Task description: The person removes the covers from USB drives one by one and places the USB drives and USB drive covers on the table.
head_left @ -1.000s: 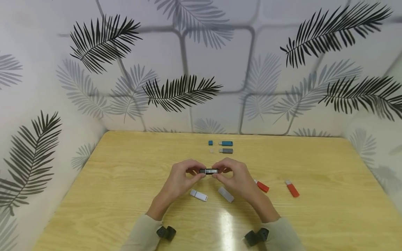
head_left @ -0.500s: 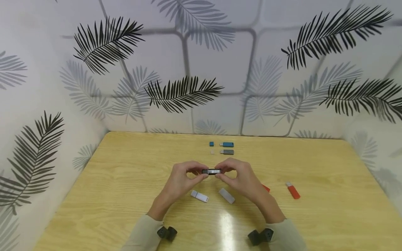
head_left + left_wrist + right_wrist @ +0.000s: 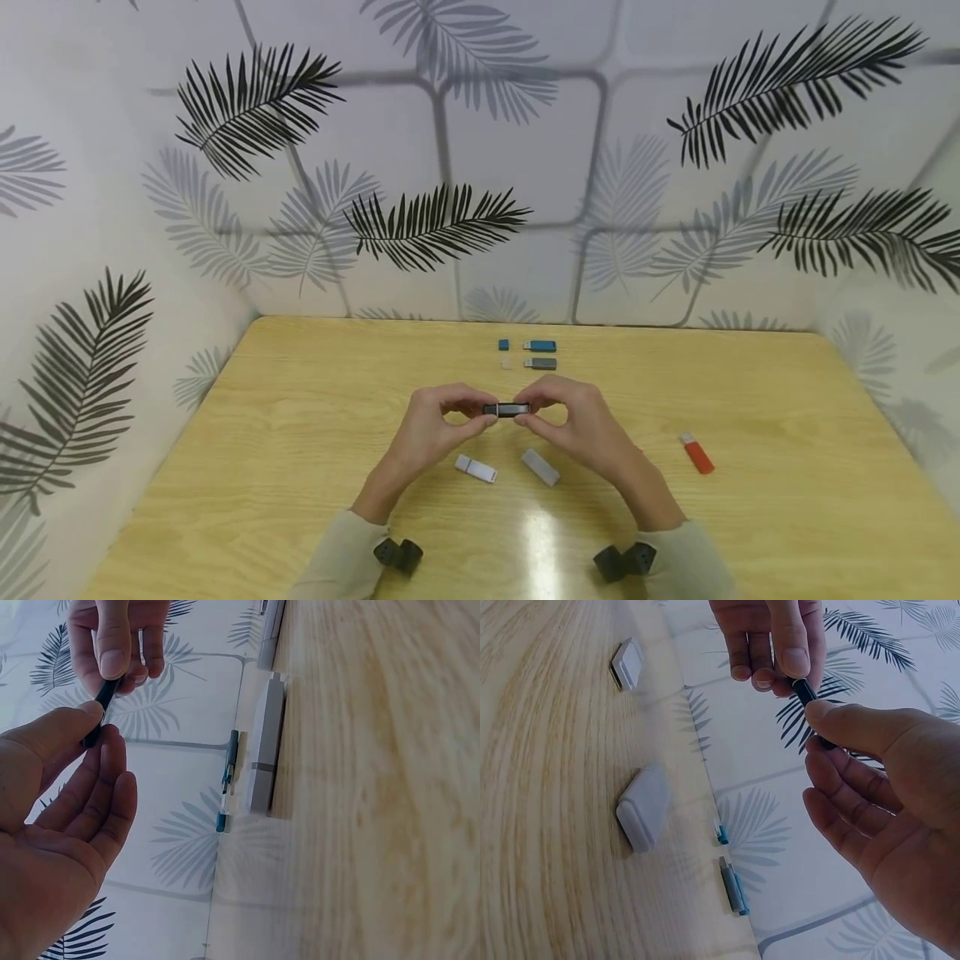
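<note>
Both hands hold a black USB stick point(image 3: 512, 410) above the table in the head view, one at each end. My left hand point(image 3: 435, 425) pinches its left end between thumb and fingers. The right end is pinched by my right hand point(image 3: 576, 425). A light band crosses the stick near the left fingers; whether cap and body are joined there I cannot tell. In the left wrist view the stick point(image 3: 103, 711) slants between the two thumbs. Below the hands lie a white USB stick point(image 3: 476, 468) and a light grey USB stick point(image 3: 541, 467).
Farther back on the wooden table point(image 3: 300, 400) lie a blue USB stick point(image 3: 542, 346) with its blue cap point(image 3: 503, 344), and a grey USB stick point(image 3: 542, 363) beside a clear cap point(image 3: 506, 363). A red USB stick point(image 3: 698, 455) is at right. Leaf-patterned wall stands behind.
The hands and the black USB stick have shifted slightly right. The right forearm now covers nearly all of a second red USB stick. The grip looks the same.
</note>
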The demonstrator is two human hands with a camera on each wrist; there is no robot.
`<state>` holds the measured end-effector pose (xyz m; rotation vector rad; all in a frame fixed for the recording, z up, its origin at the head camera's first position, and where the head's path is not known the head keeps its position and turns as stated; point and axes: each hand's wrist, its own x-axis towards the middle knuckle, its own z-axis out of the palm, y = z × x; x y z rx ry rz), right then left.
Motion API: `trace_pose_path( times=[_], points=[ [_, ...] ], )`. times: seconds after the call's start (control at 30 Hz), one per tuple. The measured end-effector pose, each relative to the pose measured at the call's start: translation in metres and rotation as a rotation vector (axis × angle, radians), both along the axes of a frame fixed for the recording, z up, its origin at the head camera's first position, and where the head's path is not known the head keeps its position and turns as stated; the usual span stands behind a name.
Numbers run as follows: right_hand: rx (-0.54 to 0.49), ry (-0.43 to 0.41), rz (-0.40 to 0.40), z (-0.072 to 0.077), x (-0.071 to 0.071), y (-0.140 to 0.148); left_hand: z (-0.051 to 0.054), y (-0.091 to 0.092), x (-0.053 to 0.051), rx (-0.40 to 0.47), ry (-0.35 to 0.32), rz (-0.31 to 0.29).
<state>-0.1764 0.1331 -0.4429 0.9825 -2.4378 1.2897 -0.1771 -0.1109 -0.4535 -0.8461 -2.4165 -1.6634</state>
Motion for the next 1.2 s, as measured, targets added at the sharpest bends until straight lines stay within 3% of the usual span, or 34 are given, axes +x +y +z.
trace_pose_path(
  times=[0.43, 0.77, 1.2],
  points=[
    [0.004, -0.019, 0.01, 0.0031, 0.0049, 0.0072, -0.0021, 0.0043, 0.0019, 0.02, -0.03, -0.033],
    [-0.026, -0.037, 0.076, 0.005, 0.0041, 0.0062, 0.0001, -0.0013, 0.0052, 0.042, -0.081, -0.051],
    [-0.024, -0.011, 0.094, 0.0074, 0.0014, 0.0059, 0.0051, -0.0028, 0.0018, 0.029, -0.075, -0.067]
  ],
)
